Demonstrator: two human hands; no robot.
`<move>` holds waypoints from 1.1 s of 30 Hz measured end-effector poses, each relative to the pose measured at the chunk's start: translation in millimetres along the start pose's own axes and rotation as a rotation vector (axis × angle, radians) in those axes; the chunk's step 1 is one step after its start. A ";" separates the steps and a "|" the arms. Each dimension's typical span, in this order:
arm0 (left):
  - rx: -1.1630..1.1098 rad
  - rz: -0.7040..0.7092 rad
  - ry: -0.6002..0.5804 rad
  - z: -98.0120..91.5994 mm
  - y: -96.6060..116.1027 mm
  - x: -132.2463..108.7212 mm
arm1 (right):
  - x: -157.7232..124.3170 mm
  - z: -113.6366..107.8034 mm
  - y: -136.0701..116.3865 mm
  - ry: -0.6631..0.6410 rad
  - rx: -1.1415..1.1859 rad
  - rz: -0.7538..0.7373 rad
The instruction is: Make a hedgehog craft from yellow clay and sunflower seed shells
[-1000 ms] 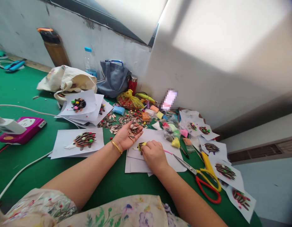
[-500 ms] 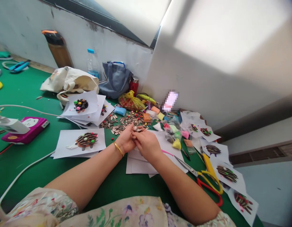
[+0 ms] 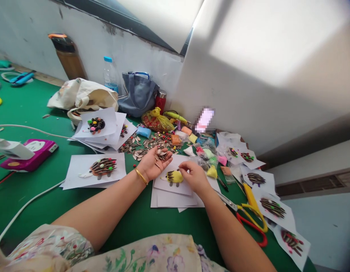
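a thin gold metal bangle (image 3: 141,176) rings the wrist below the left hand (image 3: 153,163), just left of centre. the right hand (image 3: 196,175) and both forearms are bare. along the bottom edge runs a loose cream fabric garment (image 3: 112,257) printed with green leaves, purple flowers and small red dots, its sleeve bunched at the lower left.

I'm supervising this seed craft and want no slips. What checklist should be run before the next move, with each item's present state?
1. Sunflower seeds lie in the open left hand: ok.
2. Yellow clay figure rests flat on the white paper: ok.
3. Right hand beside the figure, pinching a seed: cannot tell.
4. Bare yellow clay shows on the figure: ok.
5. Scissors lie apart from both hands: ok.
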State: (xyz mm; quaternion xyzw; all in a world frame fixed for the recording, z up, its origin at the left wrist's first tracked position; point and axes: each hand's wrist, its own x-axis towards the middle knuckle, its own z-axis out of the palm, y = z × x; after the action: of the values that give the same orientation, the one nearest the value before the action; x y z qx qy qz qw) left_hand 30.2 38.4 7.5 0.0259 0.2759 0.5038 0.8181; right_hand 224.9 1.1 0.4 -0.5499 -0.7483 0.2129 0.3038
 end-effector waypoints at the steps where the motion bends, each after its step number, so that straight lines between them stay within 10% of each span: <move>1: 0.002 0.002 0.006 -0.3 -0.2 0.3 | -2.1 3.0 4.8 -0.009 0.021 0.030; 33: -0.001 -0.023 -0.009 -2.6 -2.5 1.7 | -5.6 19.5 -6.7 -0.071 -0.405 -0.143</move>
State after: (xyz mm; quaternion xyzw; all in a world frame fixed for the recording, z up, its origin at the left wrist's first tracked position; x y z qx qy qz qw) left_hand 31.6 38.0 3.8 0.0248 0.2725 0.4944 0.8251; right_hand 208.0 -6.0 -10.6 -0.5375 -0.8231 0.0555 0.1748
